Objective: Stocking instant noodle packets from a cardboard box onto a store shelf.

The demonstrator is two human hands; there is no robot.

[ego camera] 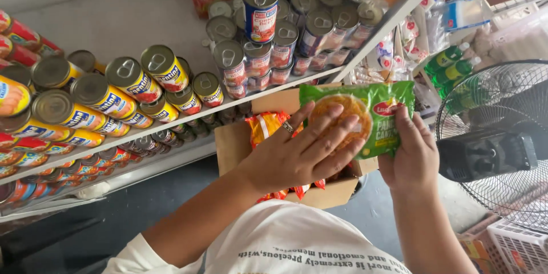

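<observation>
Your left hand [297,157] lies flat, fingers spread, on the green noodle pack [365,111], steadying it. Right hand [408,157] grips its edge, w/ fingers clamped, above the cardboard box [240,142].

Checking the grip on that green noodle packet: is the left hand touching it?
Touching. The head view shows the left hand spread flat over the green noodle packet, fingers overlapping its front.
</observation>
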